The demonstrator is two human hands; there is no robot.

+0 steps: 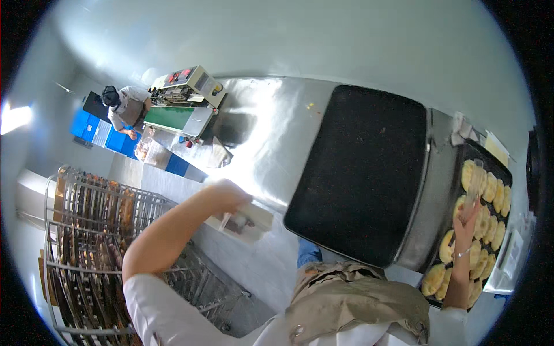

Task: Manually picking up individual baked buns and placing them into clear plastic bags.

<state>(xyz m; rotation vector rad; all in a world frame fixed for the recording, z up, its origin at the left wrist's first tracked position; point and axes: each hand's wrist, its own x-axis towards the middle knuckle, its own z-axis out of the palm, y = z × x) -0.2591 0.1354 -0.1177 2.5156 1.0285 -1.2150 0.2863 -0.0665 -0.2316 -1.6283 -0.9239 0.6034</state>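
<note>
My left hand (228, 196) is closed on the rim of a white rectangular tub (262, 218), held out over the floor beside the steel table. Something dark and reddish shows inside the tub, too blurred to name. Off to the right, my right hand (466, 218) reaches over golden bread rolls (480, 262) lying in rows on a black baking tray (501, 167). A translucent, pale item (476, 180) extends from its fingers above the rolls; its kind is unclear. A large black baking tray (363, 173) with a few crumbs lies in front of me.
A wheeled metal rack (49, 242) loaded with trays stands at the left. On the steel table (277, 115), a machine with a green belt (173, 117) sits farther back, a cloth (219, 154) near it. Another person (130, 104) works there beside blue crates (86, 124).
</note>
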